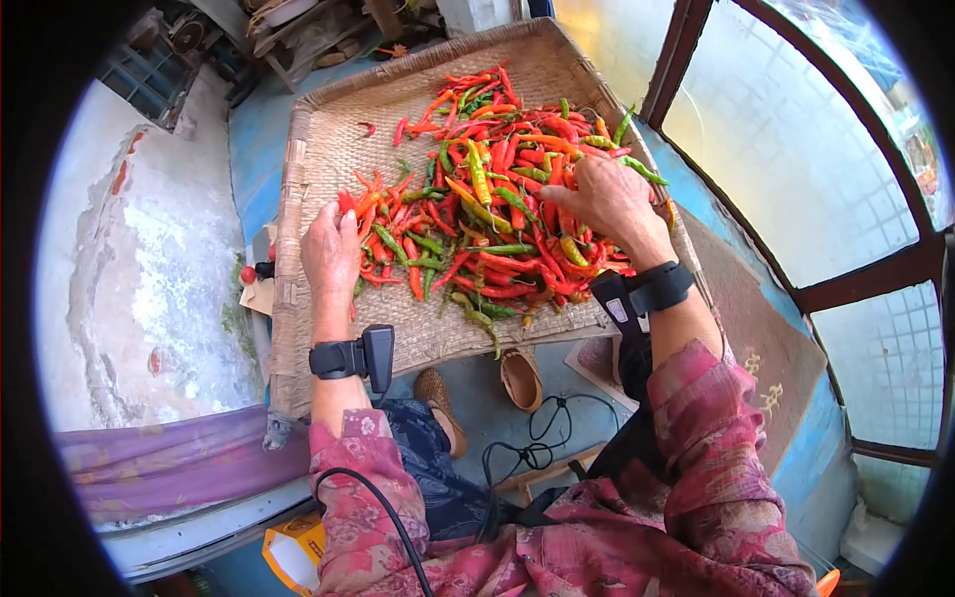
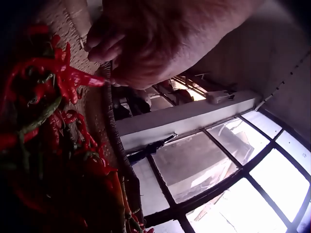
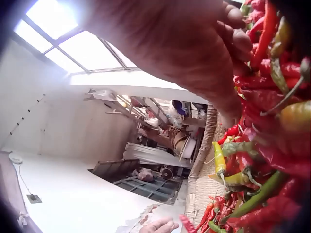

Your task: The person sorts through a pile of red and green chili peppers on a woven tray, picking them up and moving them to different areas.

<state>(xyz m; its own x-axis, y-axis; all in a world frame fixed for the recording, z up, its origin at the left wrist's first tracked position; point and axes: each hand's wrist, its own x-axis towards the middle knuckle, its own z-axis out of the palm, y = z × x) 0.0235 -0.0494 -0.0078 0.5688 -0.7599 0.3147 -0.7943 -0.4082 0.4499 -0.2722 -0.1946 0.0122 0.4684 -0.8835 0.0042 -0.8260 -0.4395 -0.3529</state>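
Observation:
A heap of red, orange and green peppers lies on a woven tray. At the heap's left side, my left hand pinches a red pepper; that pepper points at the thumb of the left hand in the left wrist view. Over the heap's right side is my right hand, its fingers bent down onto the peppers and its thumb spread apart. The right wrist view has the right hand against the peppers, with some fingertips partly hidden.
The tray's raised rim runs round the heap, with bare weave at its left. Below are a loose shoe, a black cable and a wooden stool. Framed windows stand at the right, a white wall at the left.

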